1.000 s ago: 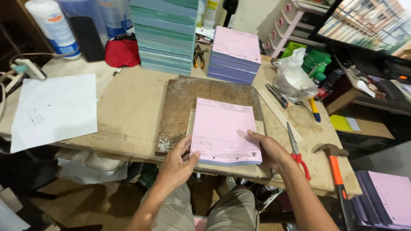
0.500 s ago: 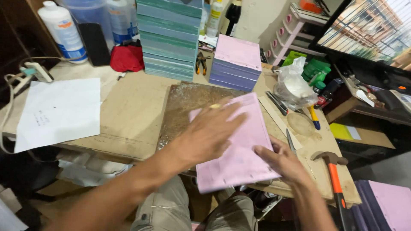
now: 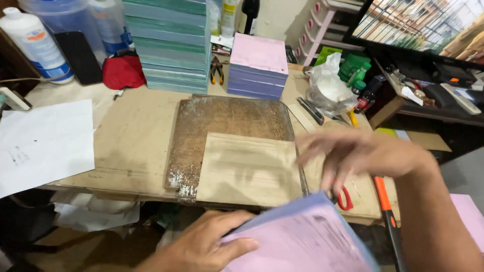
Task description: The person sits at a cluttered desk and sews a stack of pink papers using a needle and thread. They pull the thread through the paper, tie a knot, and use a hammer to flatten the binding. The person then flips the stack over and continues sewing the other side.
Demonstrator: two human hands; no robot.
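Fingers (image 3: 229,248) of the left hand (image 3: 201,247) are closed on the near-left corner of a pink pad of forms (image 3: 302,242), thumb on top and the rest underneath, out of sight. The pad is lifted off the desk (image 3: 126,146) and tilted, its blue-edged side facing the desk's near edge, below and in front of it.

Right hand (image 3: 368,156): blurred, fingers spread apart and pointing left, holding nothing, hovering over the right part of the desk just above the pad.

Pale wooden board (image 3: 249,168): lies flat at the near edge of the desk, resting on the near-right part of a dark, worn slab (image 3: 227,118) at the desk's middle.

Red-handled scissors (image 3: 344,199) and orange-handled hammer (image 3: 385,211): near the right near corner, partly hidden by the right hand.

Stack of pink pads (image 3: 258,65): at the far edge, right of centre. Tall stack of green pads (image 3: 169,43): just beside it to the left, with pliers (image 3: 217,70) between the two.

Red cloth (image 3: 123,70) and white bottle (image 3: 36,45): toward the far left corner.

White sheet of paper (image 3: 43,143): at the left edge, overhanging it.

Clear plastic bag (image 3: 330,85): toward the far right corner, next to green items too small to tell.
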